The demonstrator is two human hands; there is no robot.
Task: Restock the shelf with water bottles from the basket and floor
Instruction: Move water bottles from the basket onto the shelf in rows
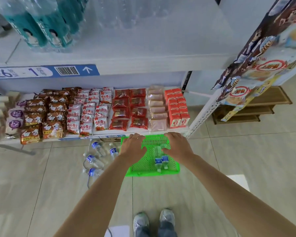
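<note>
Green perforated plastic basket point(143, 170); clear glossy plastic bottles point(96, 161); smooth, faintly shiny floor tiles point(229, 159); white matt shelf point(143, 62); glossy snack packets point(85, 113).

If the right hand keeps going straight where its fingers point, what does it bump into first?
Probably the green basket: the right hand reaches down into it, over the water bottles lying inside. Depth is hard to judge, so it may already touch one.

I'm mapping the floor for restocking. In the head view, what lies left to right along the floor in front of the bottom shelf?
Loose water bottles → left hand → green basket → right hand.
</note>
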